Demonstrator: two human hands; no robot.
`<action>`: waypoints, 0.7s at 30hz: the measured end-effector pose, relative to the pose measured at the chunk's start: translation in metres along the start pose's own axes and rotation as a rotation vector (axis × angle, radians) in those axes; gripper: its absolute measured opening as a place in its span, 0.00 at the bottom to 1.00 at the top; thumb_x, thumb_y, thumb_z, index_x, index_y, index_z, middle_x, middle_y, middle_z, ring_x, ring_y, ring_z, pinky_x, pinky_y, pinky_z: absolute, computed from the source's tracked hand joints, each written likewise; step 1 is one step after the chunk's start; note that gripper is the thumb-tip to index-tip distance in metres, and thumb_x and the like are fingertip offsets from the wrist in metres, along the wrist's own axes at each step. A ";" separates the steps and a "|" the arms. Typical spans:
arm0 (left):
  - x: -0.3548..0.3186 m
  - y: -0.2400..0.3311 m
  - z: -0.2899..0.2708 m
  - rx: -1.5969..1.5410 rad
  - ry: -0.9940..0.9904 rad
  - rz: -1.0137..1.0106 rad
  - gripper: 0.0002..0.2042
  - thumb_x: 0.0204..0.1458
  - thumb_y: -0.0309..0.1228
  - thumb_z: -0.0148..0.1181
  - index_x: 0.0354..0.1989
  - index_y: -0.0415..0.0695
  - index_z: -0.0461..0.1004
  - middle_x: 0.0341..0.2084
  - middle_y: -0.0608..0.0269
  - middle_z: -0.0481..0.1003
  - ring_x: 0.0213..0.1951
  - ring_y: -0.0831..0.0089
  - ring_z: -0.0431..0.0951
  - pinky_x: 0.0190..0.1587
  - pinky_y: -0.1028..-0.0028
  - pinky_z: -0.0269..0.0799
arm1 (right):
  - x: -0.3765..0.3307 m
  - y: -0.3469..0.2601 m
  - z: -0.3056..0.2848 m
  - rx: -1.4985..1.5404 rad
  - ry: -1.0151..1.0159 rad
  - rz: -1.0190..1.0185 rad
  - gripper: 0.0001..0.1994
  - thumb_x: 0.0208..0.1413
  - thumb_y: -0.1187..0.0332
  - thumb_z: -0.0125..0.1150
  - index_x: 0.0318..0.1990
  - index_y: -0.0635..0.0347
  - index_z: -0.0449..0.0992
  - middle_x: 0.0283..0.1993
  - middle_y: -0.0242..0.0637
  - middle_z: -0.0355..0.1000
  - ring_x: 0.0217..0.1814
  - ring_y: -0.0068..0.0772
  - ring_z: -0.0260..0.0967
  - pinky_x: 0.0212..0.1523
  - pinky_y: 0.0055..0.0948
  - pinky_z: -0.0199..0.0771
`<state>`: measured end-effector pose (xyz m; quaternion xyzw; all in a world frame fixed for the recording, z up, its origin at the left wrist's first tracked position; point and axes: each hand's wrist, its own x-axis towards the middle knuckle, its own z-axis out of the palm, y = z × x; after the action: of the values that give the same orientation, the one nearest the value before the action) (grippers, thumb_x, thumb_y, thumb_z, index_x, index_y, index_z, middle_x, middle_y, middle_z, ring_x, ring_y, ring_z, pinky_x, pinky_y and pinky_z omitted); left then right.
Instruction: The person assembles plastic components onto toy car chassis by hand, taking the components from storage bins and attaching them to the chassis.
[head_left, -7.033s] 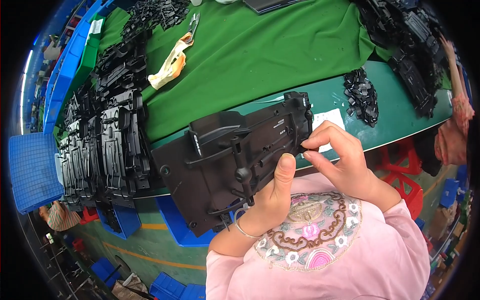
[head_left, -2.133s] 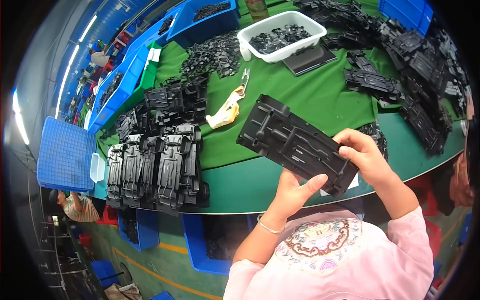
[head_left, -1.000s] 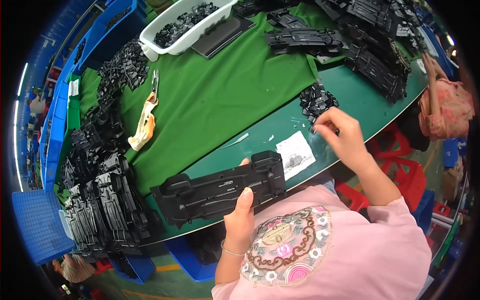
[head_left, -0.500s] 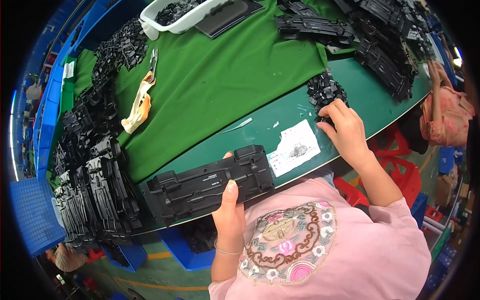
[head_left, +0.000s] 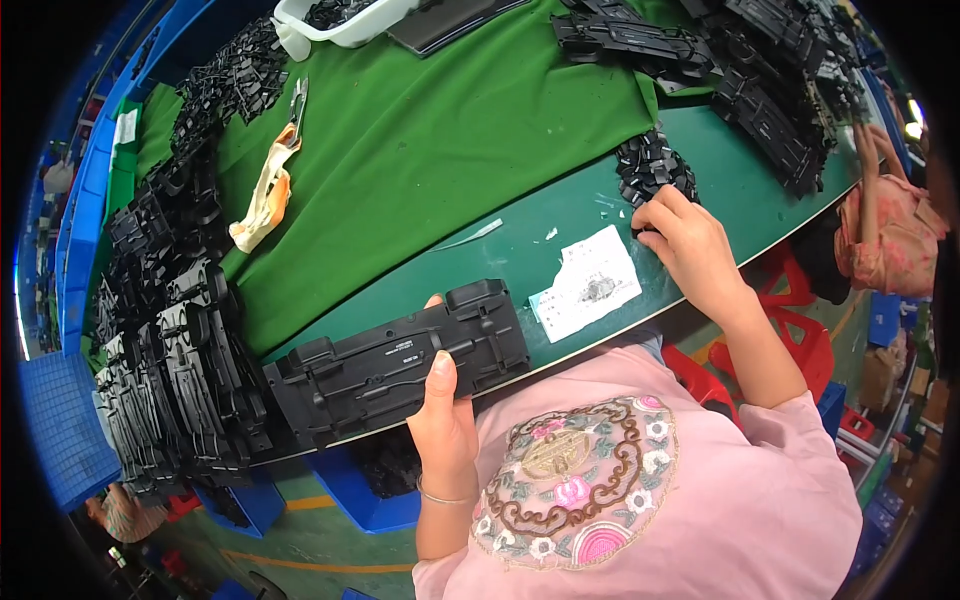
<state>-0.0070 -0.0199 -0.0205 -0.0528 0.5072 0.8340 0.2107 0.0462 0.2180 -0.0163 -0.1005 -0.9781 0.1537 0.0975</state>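
Observation:
My left hand [head_left: 445, 425] grips a long black plastic toy-car chassis [head_left: 385, 365] by its near long edge, thumb on top and fingers underneath. The chassis lies tilted near the table's front edge. At the right, my right hand [head_left: 693, 250] is closed, its fingertips pinched together at the near side of a pile of small black plastic pieces [head_left: 655, 160]. What sits in the pinch is hidden. Between my hands lies a torn white paper sheet [head_left: 590, 285] with a grey smudge.
Stacked black chassis [head_left: 195, 370] stand at the left, others [head_left: 770, 130] at the far right. Nippers with wrapped handles [head_left: 268, 195] lie on the green cloth [head_left: 400, 180]. A white tub [head_left: 365, 30] of black parts is at the back. Another person's arm [head_left: 868, 190] shows at right.
The chassis in my left hand sits slightly further left in the picture, as the view has shifted a little. My right fingertips have drawn closer together beside the pile.

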 end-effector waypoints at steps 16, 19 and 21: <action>0.002 -0.007 -0.001 0.050 -0.018 -0.012 0.23 0.48 0.28 0.46 0.53 0.39 0.50 0.51 0.53 0.56 0.50 0.65 0.61 0.49 0.65 0.61 | -0.006 -0.021 0.002 0.312 -0.163 -0.306 0.07 0.37 0.79 0.51 0.27 0.63 0.63 0.24 0.39 0.60 0.25 0.39 0.62 0.25 0.31 0.63; 0.001 -0.008 0.001 0.068 -0.024 -0.008 0.23 0.48 0.28 0.46 0.53 0.40 0.50 0.51 0.53 0.56 0.50 0.65 0.61 0.49 0.65 0.61 | -0.005 -0.027 0.006 0.314 -0.149 -0.345 0.07 0.36 0.79 0.50 0.27 0.63 0.62 0.24 0.39 0.59 0.25 0.40 0.61 0.25 0.31 0.62; 0.001 -0.008 0.001 0.076 -0.027 -0.004 0.23 0.48 0.28 0.46 0.53 0.40 0.49 0.51 0.53 0.56 0.50 0.66 0.61 0.49 0.65 0.61 | -0.005 -0.026 0.005 0.293 -0.182 -0.371 0.06 0.36 0.78 0.49 0.26 0.63 0.62 0.24 0.39 0.59 0.25 0.40 0.60 0.26 0.31 0.62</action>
<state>-0.0041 -0.0160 -0.0272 -0.0347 0.5356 0.8143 0.2210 0.0458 0.1906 -0.0135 0.1100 -0.9519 0.2818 0.0490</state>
